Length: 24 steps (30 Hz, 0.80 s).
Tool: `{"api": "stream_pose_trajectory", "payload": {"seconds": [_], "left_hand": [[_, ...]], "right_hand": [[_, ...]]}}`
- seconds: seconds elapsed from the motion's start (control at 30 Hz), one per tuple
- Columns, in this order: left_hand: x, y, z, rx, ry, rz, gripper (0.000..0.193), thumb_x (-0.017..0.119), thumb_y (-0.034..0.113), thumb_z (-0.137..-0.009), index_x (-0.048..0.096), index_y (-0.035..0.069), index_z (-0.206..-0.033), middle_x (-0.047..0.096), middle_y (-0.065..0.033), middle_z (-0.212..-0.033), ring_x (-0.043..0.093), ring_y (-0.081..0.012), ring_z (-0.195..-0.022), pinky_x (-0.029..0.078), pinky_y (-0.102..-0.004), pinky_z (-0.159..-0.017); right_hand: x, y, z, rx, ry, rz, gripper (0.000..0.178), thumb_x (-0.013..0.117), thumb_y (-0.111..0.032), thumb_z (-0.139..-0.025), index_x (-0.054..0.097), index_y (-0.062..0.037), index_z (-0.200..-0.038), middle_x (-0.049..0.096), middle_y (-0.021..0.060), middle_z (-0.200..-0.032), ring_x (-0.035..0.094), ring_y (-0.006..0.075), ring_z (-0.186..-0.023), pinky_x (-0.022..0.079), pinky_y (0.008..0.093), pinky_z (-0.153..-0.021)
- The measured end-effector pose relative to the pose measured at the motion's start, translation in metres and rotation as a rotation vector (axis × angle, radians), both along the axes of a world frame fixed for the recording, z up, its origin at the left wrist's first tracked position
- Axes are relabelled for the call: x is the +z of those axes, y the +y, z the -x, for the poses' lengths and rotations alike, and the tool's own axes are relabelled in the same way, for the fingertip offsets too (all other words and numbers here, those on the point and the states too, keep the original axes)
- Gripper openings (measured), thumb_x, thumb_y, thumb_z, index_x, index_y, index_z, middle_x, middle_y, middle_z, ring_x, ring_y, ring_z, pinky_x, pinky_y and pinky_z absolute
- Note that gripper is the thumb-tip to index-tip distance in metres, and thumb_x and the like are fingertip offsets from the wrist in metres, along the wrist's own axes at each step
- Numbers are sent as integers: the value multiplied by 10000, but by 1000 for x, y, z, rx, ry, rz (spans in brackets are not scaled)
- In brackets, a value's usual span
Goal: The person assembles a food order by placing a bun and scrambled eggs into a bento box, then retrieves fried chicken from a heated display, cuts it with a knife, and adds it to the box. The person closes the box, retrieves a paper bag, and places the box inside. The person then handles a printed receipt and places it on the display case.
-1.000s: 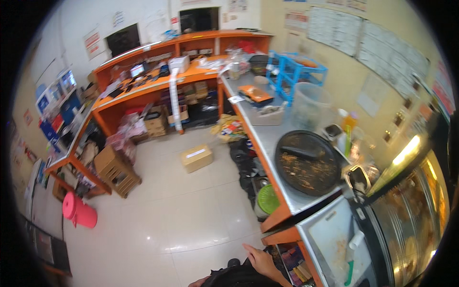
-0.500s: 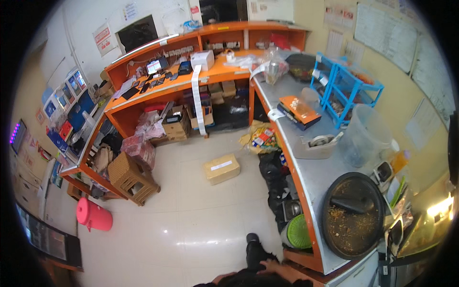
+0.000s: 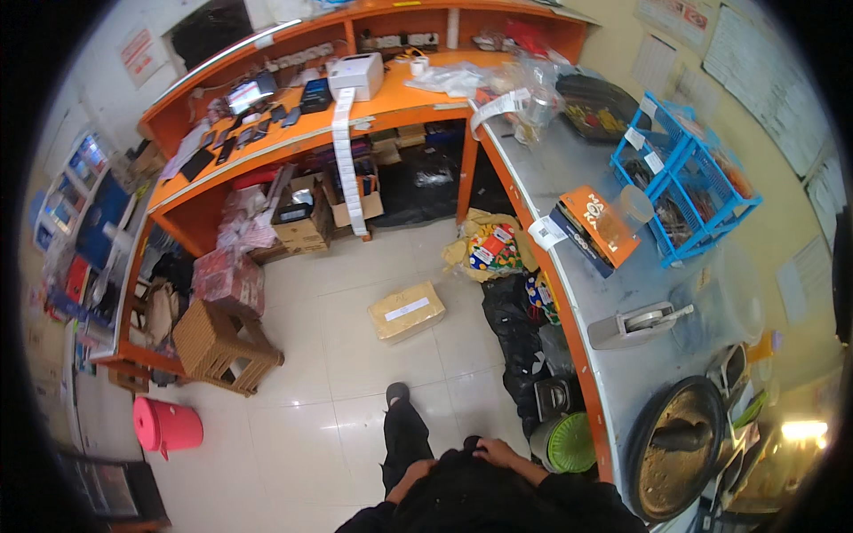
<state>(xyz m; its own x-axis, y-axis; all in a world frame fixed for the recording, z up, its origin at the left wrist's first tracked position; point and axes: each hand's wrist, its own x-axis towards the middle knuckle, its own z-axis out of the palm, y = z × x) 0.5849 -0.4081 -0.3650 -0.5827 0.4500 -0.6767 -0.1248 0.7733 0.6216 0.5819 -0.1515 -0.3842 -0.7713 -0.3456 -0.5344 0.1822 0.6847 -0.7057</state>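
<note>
Both my hands are low in the picture, close against my black clothing (image 3: 462, 489). My left hand (image 3: 418, 471) is beside the dark cloth over my thigh, and its fingers are mostly hidden. My right hand (image 3: 498, 452) is bent inward at the cloth's edge with fingers curled; what they hold, if anything, does not show. One dark shoe (image 3: 397, 391) is stepping forward on the tiles. Ahead of it on the floor lies a taped brown cardboard box (image 3: 407, 311) with a white label strip on top. Neither hand touches it.
An orange counter (image 3: 400, 107) carries a white label printer (image 3: 355, 75) with a long hanging paper strip. Along the right, a metal-topped counter (image 3: 582, 311) holds a tape dispenser (image 3: 640, 325), blue racks and a black tray. At left stand a brown stool (image 3: 222, 342) and a pink bin (image 3: 167, 424).
The view has moved forward and tilted down, so the counters look nearer. A foot has stepped ahead, and both hands now show more fully before my body. The box stays on the floor.
</note>
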Motion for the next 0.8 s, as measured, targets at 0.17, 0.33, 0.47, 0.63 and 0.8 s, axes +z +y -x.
{"api": "stream_pose_trajectory", "payload": {"seconds": [0.17, 0.33, 0.47, 0.63, 0.8], "left_hand": [[-45, -54, 98, -27, 146, -136, 203, 539, 261, -865, 627, 115, -975, 637, -135, -816, 631, -316, -803, 491, -408, -715], [-59, -86, 164, 9, -18, -444, 240, 525, 300, -888, 636, 89, -869, 644, -122, -802, 639, -240, -748, 475, -359, -674], [-54, -94, 235, -153, -163, -313, 254, 511, 306, -906, 633, 86, -867, 641, -113, -788, 638, -212, -733, 470, -344, -668], [-58, -63, 342, -171, -189, -224, 249, 510, 299, -908, 629, 85, -871, 638, -110, -790, 634, -208, -737, 468, -342, -671], [-48, -15, 431, -114, -124, -140, 243, 509, 293, -910, 626, 83, -875, 634, -107, -792, 631, -203, -742, 467, -339, -674]], "right_hand": [[49, -47, 86, -396, 111, 75, 297, 646, -323, -835, 603, -54, -954, 633, 130, -850, 611, 253, -804, 466, 363, -723], [147, -46, 156, -983, 566, 29, 411, 725, -165, -761, 509, -41, -1088, 556, 131, -1069, 542, 273, -991, 431, 379, -850], [195, 9, 187, -1600, 1050, -509, 762, 729, -145, -746, 284, 29, -1340, 347, 187, -1341, 337, 305, -1253, 249, 397, -1054], [182, 104, 218, -2009, 1227, -682, 865, 763, -218, -744, 226, 25, -1377, 303, 193, -1379, 305, 308, -1280, 215, 405, -1073], [152, 149, 240, -2118, 1163, -1157, 772, 789, -307, -708, 406, 25, -1290, 492, 185, -1218, 500, 305, -1107, 408, 403, -946]]}}
